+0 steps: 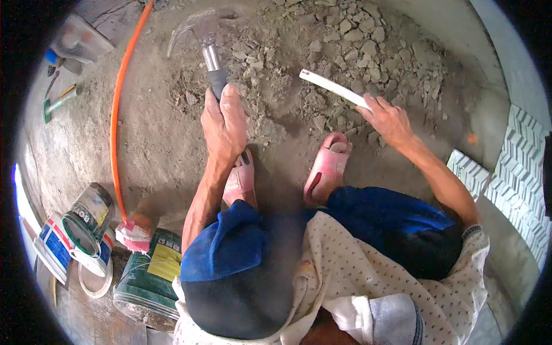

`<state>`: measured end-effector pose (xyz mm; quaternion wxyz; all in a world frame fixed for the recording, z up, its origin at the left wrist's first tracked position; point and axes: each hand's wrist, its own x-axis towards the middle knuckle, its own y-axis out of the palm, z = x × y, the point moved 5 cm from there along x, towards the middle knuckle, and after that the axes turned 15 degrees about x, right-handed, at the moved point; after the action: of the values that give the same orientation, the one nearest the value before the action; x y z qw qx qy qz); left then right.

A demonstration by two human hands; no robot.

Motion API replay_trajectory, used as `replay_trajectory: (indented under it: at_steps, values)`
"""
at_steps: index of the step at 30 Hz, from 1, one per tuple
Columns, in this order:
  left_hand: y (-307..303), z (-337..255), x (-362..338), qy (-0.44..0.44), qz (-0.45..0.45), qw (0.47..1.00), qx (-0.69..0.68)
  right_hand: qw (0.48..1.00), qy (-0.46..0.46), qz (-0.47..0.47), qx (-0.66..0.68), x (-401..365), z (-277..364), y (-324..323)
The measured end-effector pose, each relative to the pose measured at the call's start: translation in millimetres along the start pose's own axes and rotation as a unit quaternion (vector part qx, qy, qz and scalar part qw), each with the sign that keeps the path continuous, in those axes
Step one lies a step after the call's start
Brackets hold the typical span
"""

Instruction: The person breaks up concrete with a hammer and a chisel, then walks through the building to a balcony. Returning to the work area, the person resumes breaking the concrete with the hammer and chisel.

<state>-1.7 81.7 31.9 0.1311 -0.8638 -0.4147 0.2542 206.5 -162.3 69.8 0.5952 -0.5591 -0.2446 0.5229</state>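
Gripping the dark handle of a hammer, the left hand has its fingers wrapped around the lower part, likely so that the metal head reaches well out past the knuckles. That head, toward the upper left of the frame, is blurred, so its exact shape is hard to tell. The right hand grasps a white bar near its lower end, right of centre; held so, most of the length is left free and the fingers seem kept clear of the far tip. Whether that tip touches the broken rubble spread across the top of the frame, I cannot tell. The 2 pink sandals stand apart below the hands, probably for balance and to leave the ground between them free. An orange hose runs down the left of the frame, off to the side of the hammer. The green bucket at lower left and the patterned tiles at right look set aside, perhaps to keep them away from the rubble.
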Motion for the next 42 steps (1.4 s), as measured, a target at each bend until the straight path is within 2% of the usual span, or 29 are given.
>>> replay_trajectory:
  at_steps: [1, 5, 8, 9, 12, 15, 18, 19, 22, 23, 26, 27, 30, 31, 32, 34, 35, 38, 39, 42]
  values:
    - [-2, 2, 0, -0.017, 0.015, 1.0, 0.019, 1.0, 0.003, -0.004, -0.002, 0, 0, 1]
    - [13, 3, -13, 0.065, 0.082, 0.983, 0.149, 1.0, 0.0, -0.009, -0.006, -1, -2, 4]
    - [38, 25, -24, 0.115, 0.219, 0.917, 0.313, 1.0, -0.004, -0.004, -0.01, -3, -2, 6]
    - [35, 16, -23, 0.129, 0.231, 0.917, 0.299, 1.0, -0.004, -0.006, -0.013, -2, 0, 5]
    - [16, -10, -14, 0.046, 0.191, 0.945, 0.262, 1.0, 0.003, -0.011, -0.001, -3, 4, 2]
    - [-5, -33, -12, 0.043, 0.07, 0.984, 0.16, 1.0, 0.015, -0.005, 0.018, 1, 8, -3]
    - [9, 1, -22, 0.053, 0.019, 0.986, 0.159, 1.0, 0.023, 0.013, 0.0, 4, 10, -4]
    - [23, 16, -27, -0.074, 0.114, 0.953, 0.272, 1.0, 0.019, 0.011, 0.003, 5, 11, -5]
    - [40, 21, -26, 0.055, 0.261, 0.926, 0.266, 1.0, 0.018, 0.015, 0.014, 6, 14, -6]
    - [36, 19, -22, 0.076, 0.223, 0.935, 0.266, 0.999, 0.025, 0.015, 0.017, 7, 15, -7]
    - [3, -12, -8, 0.032, 0.103, 0.981, 0.163, 0.998, 0.051, 0.038, 0.021, 6, 21, -10]
    - [-5, -21, -8, 0.015, 0.064, 0.996, 0.056, 0.997, 0.059, 0.042, 0.02, 9, 21, -11]
    - [1, -4, -10, 0.024, -0.026, 0.999, 0.012, 0.996, 0.059, 0.053, 0.035, 13, 19, -10]
    - [11, 5, -17, -0.009, -0.013, 0.994, 0.109, 0.997, 0.059, 0.048, 0.029, 15, 20, -13]
    - [26, 20, -20, 0.038, 0.066, 0.983, 0.165, 0.997, 0.054, 0.045, 0.023, 17, 23, -15]
    - [43, 24, -26, 0.13, 0.22, 0.928, 0.27, 0.998, 0.045, 0.042, 0.015, 21, 27, -17]
    - [37, 21, -32, 0.191, 0.174, 0.932, 0.256, 0.998, 0.041, 0.047, 0.015, 19, 26, -14]
    - [19, 18, -11, 0.005, 0.125, 0.974, 0.189, 0.997, 0.044, 0.057, 0.002, 15, 25, -14]
    - [4, -1, -7, 0.008, 0.078, 0.987, 0.137, 0.997, 0.044, 0.057, -0.002, 16, 26, -13]
    - [-13, -23, -6, -0.026, 0.017, 0.999, -0.016, 0.995, 0.062, 0.077, -0.007, 16, 30, -14]
